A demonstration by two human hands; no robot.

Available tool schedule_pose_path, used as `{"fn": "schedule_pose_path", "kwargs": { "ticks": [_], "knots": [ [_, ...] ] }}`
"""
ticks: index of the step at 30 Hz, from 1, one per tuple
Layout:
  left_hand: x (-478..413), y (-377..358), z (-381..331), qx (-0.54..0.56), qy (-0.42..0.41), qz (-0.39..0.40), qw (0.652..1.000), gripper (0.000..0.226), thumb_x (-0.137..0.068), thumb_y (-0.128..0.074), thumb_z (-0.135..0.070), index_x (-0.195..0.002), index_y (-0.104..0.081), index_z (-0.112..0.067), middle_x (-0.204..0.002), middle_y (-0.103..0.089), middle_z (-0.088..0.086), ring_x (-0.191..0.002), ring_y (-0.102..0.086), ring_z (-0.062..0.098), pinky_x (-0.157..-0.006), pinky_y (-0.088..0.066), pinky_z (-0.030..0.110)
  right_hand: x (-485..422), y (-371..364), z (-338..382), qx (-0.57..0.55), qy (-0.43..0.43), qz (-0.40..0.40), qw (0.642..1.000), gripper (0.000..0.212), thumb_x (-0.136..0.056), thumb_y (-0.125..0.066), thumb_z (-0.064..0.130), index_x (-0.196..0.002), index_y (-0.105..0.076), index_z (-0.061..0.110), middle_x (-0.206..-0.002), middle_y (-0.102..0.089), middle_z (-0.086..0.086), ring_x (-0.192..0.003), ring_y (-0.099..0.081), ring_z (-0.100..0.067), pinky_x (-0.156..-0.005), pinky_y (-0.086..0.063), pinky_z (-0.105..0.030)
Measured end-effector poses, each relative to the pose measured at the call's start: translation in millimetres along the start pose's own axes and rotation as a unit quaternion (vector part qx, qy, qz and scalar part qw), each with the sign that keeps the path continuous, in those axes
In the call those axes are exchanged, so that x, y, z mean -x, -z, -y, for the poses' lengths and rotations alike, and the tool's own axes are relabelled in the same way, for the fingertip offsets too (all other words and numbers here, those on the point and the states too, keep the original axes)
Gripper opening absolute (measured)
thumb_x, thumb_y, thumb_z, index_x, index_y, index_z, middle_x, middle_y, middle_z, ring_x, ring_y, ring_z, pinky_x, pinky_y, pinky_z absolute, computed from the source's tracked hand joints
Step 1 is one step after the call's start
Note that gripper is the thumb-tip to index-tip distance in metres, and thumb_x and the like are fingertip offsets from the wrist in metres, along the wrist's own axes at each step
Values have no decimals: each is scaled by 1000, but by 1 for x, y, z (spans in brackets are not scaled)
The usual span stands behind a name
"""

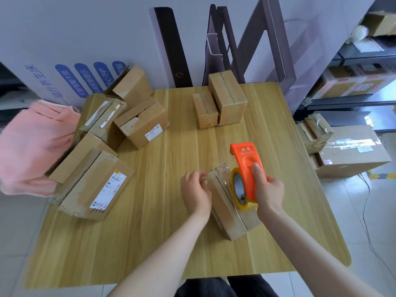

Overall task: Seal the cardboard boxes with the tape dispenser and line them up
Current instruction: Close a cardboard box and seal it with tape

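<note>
I see the left hand [196, 189] curled over the far end of a small brown cardboard box [227, 213], which lies on the near half of the pale wooden table [150, 232], right of centre. The hand's bent fingertips [200, 175] and thumb pinch the loose end of a strip of clear tape [221, 171] at the box's far edge.

The right hand [269, 189] is wrapped round an orange plastic tape dispenser [246, 166]. Its thumb lies flat along the orange top, and its other fingers are out of my sight behind the tool's right side. The dispenser's yellowish roll [239, 187] sits on the top of the box, and tape runs from it toward the left hand.

At the far side of the table two closed brown cartons stand touching, a shorter one [205, 110] on the left and a taller one [228, 97] on the right. A loose heap of larger labelled cartons [96, 183] crowds the table's left edge, with a pink cloth [32, 146] just beyond it. More taped cartons [351, 153] sit on the floor to the right.
</note>
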State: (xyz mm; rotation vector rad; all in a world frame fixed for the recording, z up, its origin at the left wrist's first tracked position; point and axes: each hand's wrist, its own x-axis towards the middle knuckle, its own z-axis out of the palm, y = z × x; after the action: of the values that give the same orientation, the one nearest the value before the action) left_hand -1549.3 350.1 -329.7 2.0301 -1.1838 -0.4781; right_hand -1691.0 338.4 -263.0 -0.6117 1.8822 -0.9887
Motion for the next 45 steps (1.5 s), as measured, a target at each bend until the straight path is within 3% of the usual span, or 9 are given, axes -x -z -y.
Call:
{"fn": "schedule_pose_path", "kwargs": {
  "ticks": [4,6,9,16,24,29,31,36,45],
  "knots": [
    [-23,-8,5,-73,-229,136,961,40,-82,-54,8,-107,-71,-17,-109,-68,0,-105,-59,21,-87,-50,30,2,0,1,-35,-2,-7,999,45,-88,-64,46,-65,-59,7,-61,-57,-5,-54,-53,-18,-51,-41,-27],
    [-31,-12,-4,-97,-189,226,951,36,-96,-44,-12,-127,-61,-24,-130,-60,-6,-121,-52,16,-95,-37,13,3,1,0,-41,1,-9,999,44,-88,-63,45,-65,-60,8,-59,-57,-4,-53,-53,-17,-50,-40,-26],
    [-34,-19,-12,-89,-80,272,955,36,-100,-40,-31,-133,-54,-26,-133,-57,-9,-121,-52,11,-64,-23,-12,3,1,-4,-40,14,-7,999,47,-88,-63,46,-68,-60,4,-57,-54,-5,-53,-50,-20,-52,-40,-26],
    [-54,-15,-39,-279,-135,324,894,33,-92,-43,-7,-119,-55,-22,-115,-61,-2,-98,-60,22,-68,-46,30,4,0,-6,-60,14,-10,998,44,-88,-65,43,-64,-58,6,-59,-54,-8,-54,-51,-21,-54,-41,-29],
    [-80,-20,-68,-401,-169,440,785,14,-89,-45,-15,-98,-51,-24,-109,-57,-6,-98,-56,19,-67,-38,26,5,-1,-6,-63,14,-18,998,43,-89,-65,38,-58,-57,8,-50,-52,0,-36,-46,-5,-38,-37,-16],
    [-83,-18,-67,-360,-142,458,800,22,-85,-42,-12,-91,-52,-30,-104,-55,-9,-98,-56,18,-67,-35,25,7,-2,-5,-56,17,-21,998,45,-88,-65,41,-67,-62,1,-57,-55,-6,-51,-50,-18,-49,-39,-26],
    [-77,-16,-57,-313,-105,428,842,35,-88,-47,-16,-115,-56,-36,-123,-57,-13,-118,-53,17,-79,-41,25,7,-2,-5,-55,16,-21,998,49,-87,-65,42,-72,-64,-5,-59,-57,-8,-54,-52,-20,-51,-41,-28],
    [-43,3,-11,-177,-120,198,957,46,-91,-61,-29,-136,-51,-29,-138,-53,-11,-128,-45,11,-101,-40,28,7,1,-3,-48,7,-13,999,45,-89,-64,41,-74,-65,-1,-59,-60,-9,-42,-53,-11,-40,-42,-20],
    [-30,8,20,45,87,220,971,37,-90,-58,-48,-121,-65,-30,-124,-64,-9,-113,-58,10,-88,-45,23,11,-3,-2,-45,6,-11,999,48,-88,-65,42,-75,-64,-4,-61,-59,-7,-54,-54,-19,-50,-44,-26]
  ]
}}
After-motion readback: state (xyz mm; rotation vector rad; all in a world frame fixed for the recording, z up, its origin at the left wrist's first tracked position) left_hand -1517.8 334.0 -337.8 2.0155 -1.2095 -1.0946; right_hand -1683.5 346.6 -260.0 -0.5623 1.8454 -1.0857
